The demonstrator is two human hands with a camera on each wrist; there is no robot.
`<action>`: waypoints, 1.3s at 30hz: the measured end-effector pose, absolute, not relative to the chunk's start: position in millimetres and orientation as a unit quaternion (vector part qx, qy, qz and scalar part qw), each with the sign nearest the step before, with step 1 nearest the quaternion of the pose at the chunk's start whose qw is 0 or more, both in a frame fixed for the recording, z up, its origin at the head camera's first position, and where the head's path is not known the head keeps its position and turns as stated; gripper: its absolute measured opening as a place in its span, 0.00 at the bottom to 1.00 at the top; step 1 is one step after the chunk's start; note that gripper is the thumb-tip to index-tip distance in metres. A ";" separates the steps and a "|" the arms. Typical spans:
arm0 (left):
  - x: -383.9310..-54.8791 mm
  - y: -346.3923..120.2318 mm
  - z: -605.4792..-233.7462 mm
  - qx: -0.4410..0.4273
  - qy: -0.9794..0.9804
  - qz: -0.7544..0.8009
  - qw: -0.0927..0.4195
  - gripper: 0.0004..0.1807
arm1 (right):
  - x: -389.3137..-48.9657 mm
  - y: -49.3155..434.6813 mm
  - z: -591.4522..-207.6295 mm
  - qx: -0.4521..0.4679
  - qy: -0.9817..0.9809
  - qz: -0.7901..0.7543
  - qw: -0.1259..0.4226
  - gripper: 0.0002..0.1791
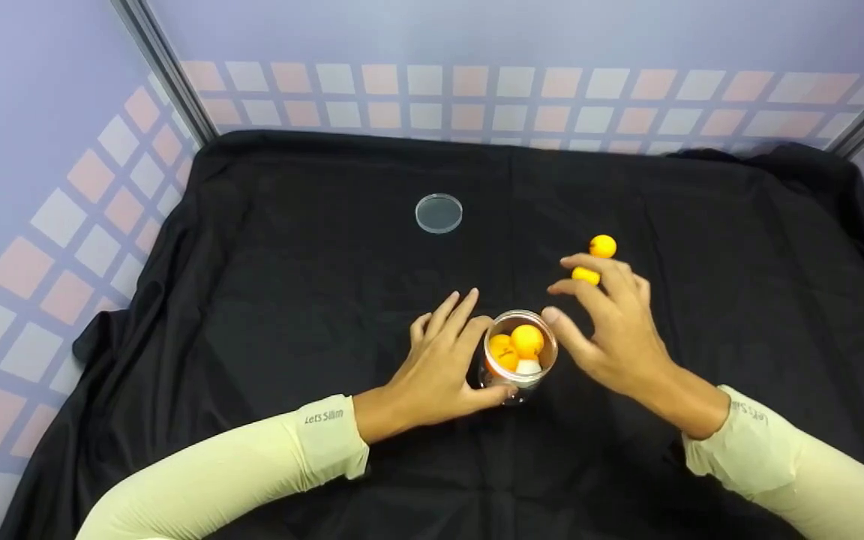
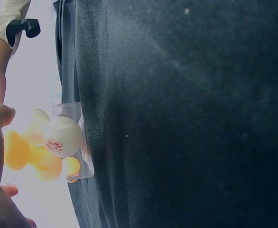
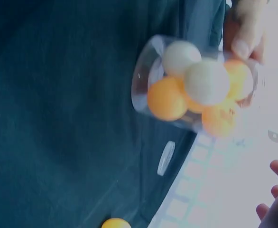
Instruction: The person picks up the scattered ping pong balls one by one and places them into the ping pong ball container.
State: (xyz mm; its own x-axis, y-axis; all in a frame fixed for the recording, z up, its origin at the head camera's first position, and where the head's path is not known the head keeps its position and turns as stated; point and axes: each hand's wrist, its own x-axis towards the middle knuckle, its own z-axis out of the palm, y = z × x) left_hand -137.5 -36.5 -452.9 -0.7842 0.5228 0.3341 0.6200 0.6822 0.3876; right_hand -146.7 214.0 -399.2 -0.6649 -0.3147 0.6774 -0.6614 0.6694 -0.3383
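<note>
A clear plastic jar (image 1: 520, 385) stands uncapped on the black cloth, holding several orange table tennis balls (image 1: 528, 341) and white ones (image 3: 207, 81). My left hand (image 1: 441, 367) grips the jar from its left side, thumb at the near wall and index finger by the rim. To the right of the jar, my right hand (image 1: 619, 330) has its fingers spread and loosely bent, with nothing held in them. Its thumb tip overlaps the jar's rim in the head view. Two loose orange balls lie past it: one (image 1: 603, 246) in full sight, another (image 1: 586, 277) partly covered by the fingers.
A round clear lid (image 1: 439, 214) lies flat on the cloth, beyond the jar and to its left. Black cloth (image 1: 312, 247) with folds covers the table. Panels with pink and white squares (image 1: 469, 79) rise behind and at the sides.
</note>
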 end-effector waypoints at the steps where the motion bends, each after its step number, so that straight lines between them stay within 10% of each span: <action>1: -137.6 -36.5 -453.0 -0.313 -0.911 -0.248 0.100 0.42 | -149.4 215.9 -397.8 0.278 -0.864 0.295 0.300 0.12; 39: -136.7 -36.5 -453.9 -0.310 -0.910 -0.256 0.102 0.40 | -234.5 293.9 -443.1 0.071 -0.974 0.183 0.116 0.30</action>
State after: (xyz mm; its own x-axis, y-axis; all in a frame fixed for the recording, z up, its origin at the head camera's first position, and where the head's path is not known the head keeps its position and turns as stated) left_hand -136.7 -36.5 -453.9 -0.7867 0.5121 0.3447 0.6167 0.6765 0.4025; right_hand -234.5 293.9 -443.1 -0.9631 -0.0949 0.2518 -0.1798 0.9231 -0.3401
